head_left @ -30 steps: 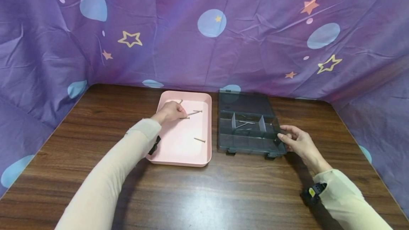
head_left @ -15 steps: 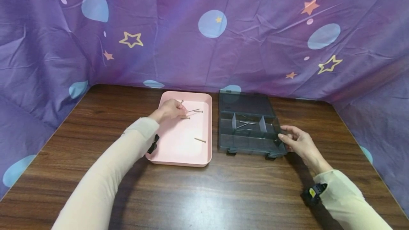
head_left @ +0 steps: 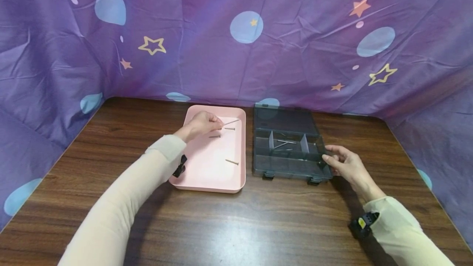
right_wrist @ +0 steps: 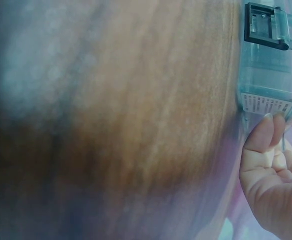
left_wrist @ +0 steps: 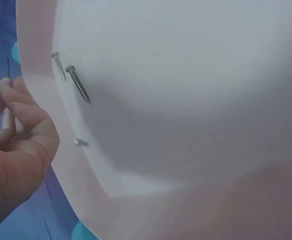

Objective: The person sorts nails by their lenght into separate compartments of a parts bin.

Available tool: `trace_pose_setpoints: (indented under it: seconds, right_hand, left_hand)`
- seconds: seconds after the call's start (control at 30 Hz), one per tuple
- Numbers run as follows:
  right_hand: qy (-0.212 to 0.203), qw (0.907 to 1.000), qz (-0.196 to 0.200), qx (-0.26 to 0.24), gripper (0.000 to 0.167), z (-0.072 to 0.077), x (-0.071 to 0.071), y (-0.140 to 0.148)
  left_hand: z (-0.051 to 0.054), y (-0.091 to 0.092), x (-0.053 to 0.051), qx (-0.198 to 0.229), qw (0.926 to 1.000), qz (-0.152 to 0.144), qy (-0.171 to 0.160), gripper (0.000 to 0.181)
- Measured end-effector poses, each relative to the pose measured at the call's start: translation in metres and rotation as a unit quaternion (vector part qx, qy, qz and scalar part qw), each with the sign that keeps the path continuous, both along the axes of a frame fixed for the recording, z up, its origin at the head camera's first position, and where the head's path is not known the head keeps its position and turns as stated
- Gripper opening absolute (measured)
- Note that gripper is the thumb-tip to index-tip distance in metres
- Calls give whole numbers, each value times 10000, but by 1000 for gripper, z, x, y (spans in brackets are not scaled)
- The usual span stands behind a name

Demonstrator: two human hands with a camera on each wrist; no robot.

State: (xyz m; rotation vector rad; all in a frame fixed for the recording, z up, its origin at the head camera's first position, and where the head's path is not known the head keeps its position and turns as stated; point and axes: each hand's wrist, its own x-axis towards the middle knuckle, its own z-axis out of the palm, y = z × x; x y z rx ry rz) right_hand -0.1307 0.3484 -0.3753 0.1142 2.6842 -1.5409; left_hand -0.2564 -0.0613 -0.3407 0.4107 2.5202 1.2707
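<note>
Head view was bright, mostly sharp. White glare pooled on dark brown wood-grain table (head_left: pixel 233 233) along lower middle; dark shadows lay beside cream fabric sleeves (head_left: pixel 125 196). Purple printed cloth backdrop (head_left: pixel 203 52) carried bluish sheen. Left wrist view was dim, hazy, broad soft shadow crossing shallow pink rectangular tray (left_wrist: pixel 185 90). Right wrist view blurred table; translucent grey-teal plastic box (right_wrist: pixel 268 75) looked crisper.

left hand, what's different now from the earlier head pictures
The left hand has moved rightward and slightly farther away, carrying a pinched nail with it. The right hand still holds the dark box by its right side; the pink tray and three visible loose nails stayed put.
</note>
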Motion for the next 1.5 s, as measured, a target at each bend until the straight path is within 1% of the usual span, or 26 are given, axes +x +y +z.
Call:
trace_pose_setpoints:
  seconds: [0.03,0.17,0.27,0.4,0.5,0.63,0.73,0.87,1.0,1.07,1.2,1.33,1.5]
  right_hand:
    - [8,10000,7,-11,55,0,0,0]
    - [25,10000,22,-36,55,0,0,0]
    - [45,10000,24,-22,55,-1,0,1]
    - [126,9999,17,-26,54,-3,-1,1]
    - [199,9998,18,-33,53,-4,-1,0]
    - [234,9997,11,-37,52,-4,0,0]
    - [194,9998,5,-47,52,-3,0,0]
    - [125,9999,8,43,53,-1,0,0]
    - [96,9999,-16,100,53,-1,0,0]
    - [89,9999,-24,75,53,-1,0,1]
    - [102,9999,-32,13,53,-2,0,1]
    - [132,9999,-27,-9,53,-3,0,0]
    - [131,9999,-31,5,54,-2,0,0]
  left_hand:
    - [1,2,0,33,10000,-23,-11,20]
    - [4,13,2,434,9983,25,-389,20]
    - [6,24,4,639,9965,32,-544,21]
    - [9,39,8,654,9966,-37,-493,21]
    - [11,52,11,829,9952,-145,-490,23]
    - [12,69,15,1135,9919,-384,-431,23]
    - [12,80,18,1096,9923,-452,-354,21]
    - [13,93,22,926,9943,-474,-232,18]
    - [12,103,24,761,9955,-557,24,17]
    - [9,108,25,755,9954,-575,93,17]
    - [5,118,26,691,9955,-626,156,17]
    - [3,126,28,434,9964,-676,277,17]
    - [1,134,32,427,9967,-630,278,14]
